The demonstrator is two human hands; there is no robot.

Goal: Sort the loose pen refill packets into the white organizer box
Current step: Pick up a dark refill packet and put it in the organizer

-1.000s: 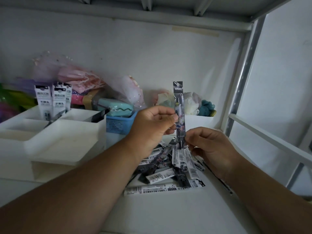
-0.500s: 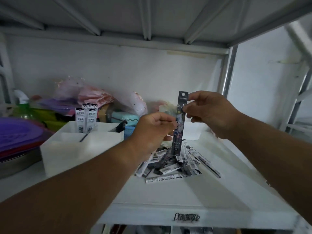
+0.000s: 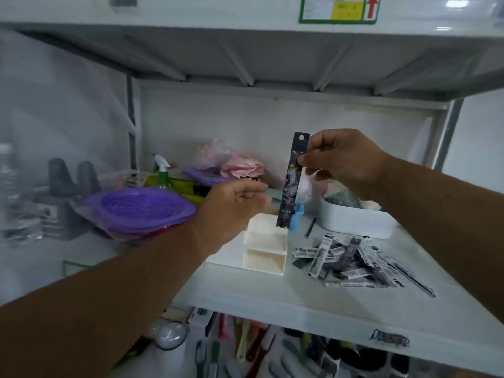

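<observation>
White metal shelving fills the view, its edges blurred; the lower tier is cut off at the bottom, its clutter too smeared to name. On the shelf, the white organizer box shows two empty compartments, its left part hidden behind the left hand. A second white bin behind holds something dark I cannot identify. Stacked purple bowls sit left. The pile of loose refill packets lies just right of the organizer. Half a second ago both hands shared one packet; now only the right hand pinches the dark refill packet near its top, upright above the organizer. The left hand's fingers are loosely curled, holding nothing visible.
</observation>
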